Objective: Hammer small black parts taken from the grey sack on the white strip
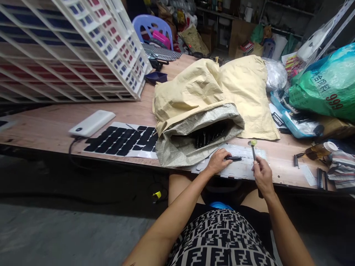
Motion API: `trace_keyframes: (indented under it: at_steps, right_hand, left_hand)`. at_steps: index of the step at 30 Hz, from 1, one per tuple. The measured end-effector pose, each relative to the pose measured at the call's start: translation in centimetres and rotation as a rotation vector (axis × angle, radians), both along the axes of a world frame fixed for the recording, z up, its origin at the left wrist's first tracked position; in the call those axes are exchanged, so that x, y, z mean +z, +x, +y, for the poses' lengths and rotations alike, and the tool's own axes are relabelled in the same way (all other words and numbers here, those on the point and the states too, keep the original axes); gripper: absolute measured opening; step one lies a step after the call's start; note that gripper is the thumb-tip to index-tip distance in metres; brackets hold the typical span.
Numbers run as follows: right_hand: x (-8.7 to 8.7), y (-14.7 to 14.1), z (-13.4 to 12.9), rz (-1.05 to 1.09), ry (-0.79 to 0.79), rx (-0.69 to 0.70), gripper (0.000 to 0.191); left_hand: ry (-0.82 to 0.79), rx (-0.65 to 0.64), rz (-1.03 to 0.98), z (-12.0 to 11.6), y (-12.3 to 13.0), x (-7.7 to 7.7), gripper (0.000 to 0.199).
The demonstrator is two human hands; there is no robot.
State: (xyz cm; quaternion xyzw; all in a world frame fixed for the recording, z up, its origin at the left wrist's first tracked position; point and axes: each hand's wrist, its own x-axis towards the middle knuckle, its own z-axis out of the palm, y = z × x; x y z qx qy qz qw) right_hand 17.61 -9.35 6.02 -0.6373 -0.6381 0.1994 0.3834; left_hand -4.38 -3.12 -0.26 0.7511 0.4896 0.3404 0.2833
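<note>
My left hand [219,161] is closed on one end of a slim black part [235,158], which lies on a pale board [238,170] at the table's front edge. Beside it on the right, my right hand [262,173] grips a small hammer [253,147] by its handle, with the yellowish head raised toward the far side of the board. Just behind my left hand, an open sack [177,147] lies on its side, its grey lining folded out and several black pieces showing inside.
Black pieces on a white sheet [119,140] and a white power bank [93,123] lie left. A white plastic crate [122,55] stands behind them. Another tan sack [249,92] lies behind the board. At right are a green bag [324,85], a brown bottle [318,150] and striped cloth [344,170].
</note>
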Motion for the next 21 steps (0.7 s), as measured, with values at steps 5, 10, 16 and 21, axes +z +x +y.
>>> trace_keyframes:
  at_steps: [5, 10, 16, 21]
  right_hand:
    - [0.1, -1.8, -3.6, 0.032, -0.012, 0.126, 0.039]
    - [-0.2, -2.1, -4.1, -0.039, 0.012, 0.16, 0.039]
    - [-0.3, -2.6, -3.8, -0.072, 0.007, 0.186, 0.038]
    - [0.0, -3.9, -3.9, -0.073, 0.023, 0.239, 0.038]
  left_hand:
    - [-0.016, 0.011, 0.001, -0.1, 0.1, 0.2, 0.016]
    - [-0.013, 0.015, 0.011, -0.1, 0.2, 0.5, 0.016]
    - [-0.022, 0.016, 0.014, 0.0, 0.2, 0.6, 0.016]
    - [-0.026, 0.022, 0.024, 0.1, 0.2, 0.5, 0.016]
